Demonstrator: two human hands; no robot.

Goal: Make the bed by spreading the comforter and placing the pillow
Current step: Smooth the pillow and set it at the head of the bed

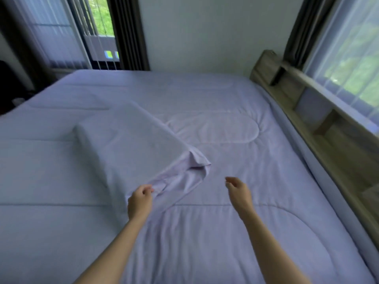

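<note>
Two hands reach over the flat-spread comforter [225,130]. The left hand [140,201] pinches the loose case end of the pillow [131,144]; the right hand [239,191] hovers loosely curled, holding nothing. The pillow lies on the comforter, left of centre; the headboard [307,111] runs along the right.

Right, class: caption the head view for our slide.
Left hand pinches the pillow by its loose cover; right hand hovers above the comforter.
</note>
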